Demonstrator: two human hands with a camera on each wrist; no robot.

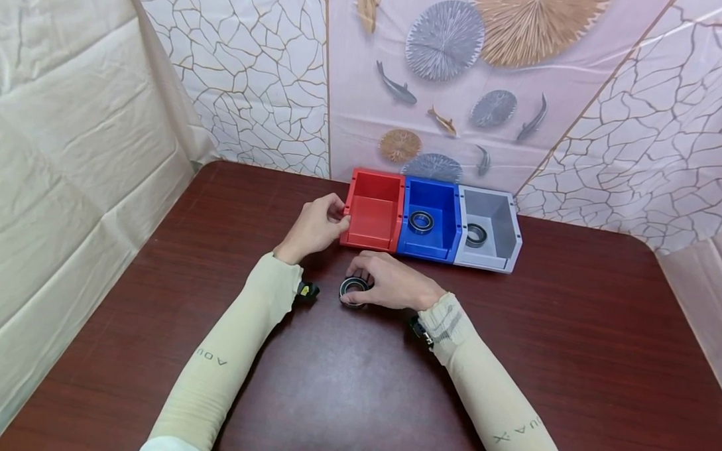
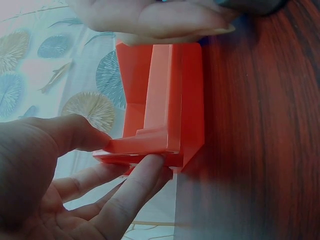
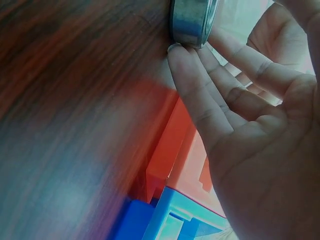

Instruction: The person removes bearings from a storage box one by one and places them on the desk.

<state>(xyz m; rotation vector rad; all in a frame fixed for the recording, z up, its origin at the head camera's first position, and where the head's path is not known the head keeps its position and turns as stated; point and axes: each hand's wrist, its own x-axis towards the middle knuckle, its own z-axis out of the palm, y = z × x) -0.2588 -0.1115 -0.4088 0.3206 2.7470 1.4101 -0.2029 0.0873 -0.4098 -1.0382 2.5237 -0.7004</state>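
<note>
My left hand (image 1: 315, 229) pinches the left side wall of the red bin (image 1: 371, 216), thumb on one face and fingers on the other; the left wrist view shows this grip on the red wall (image 2: 137, 145). In front of that bin, my right hand (image 1: 395, 283) holds a ball bearing (image 1: 343, 288) between thumb and fingers, low over the table. Fingertips meet the bearing's metal outer rim (image 3: 192, 25) in the right wrist view. A second bearing (image 1: 413, 222) lies in the blue bin (image 1: 434, 245), and a third (image 1: 484, 236) in the grey bin (image 1: 504, 224).
The three bins stand joined in a row near the back edge of the dark wooden table (image 1: 572, 326). Behind them hangs a patterned cloth backdrop (image 1: 270, 76). A plain pale curtain (image 1: 59, 142) borders the left side.
</note>
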